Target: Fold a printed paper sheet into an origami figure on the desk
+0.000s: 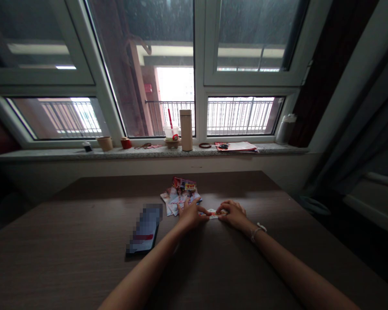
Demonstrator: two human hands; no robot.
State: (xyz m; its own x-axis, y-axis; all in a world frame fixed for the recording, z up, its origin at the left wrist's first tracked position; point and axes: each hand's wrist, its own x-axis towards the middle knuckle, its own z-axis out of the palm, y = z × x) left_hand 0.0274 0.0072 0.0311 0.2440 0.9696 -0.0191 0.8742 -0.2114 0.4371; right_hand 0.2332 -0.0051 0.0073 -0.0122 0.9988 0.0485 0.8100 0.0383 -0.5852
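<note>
A small piece of printed paper, white with orange and red marks, lies low over the table between my hands. My left hand presses its thumb and index finger on the left end of it, with the other fingers spread over the edge of the leaflets. My right hand, with a pale bracelet at the wrist, pinches the right end. Fingers hide both ends, so its full shape cannot be seen. Several colourful printed leaflets lie overlapping just beyond my left hand.
A phone, its screen blurred out, lies left of my left forearm on the dark wooden table. Along the windowsill stand a beige flask, a cup with a red straw, a paper cup, papers and a grey bottle.
</note>
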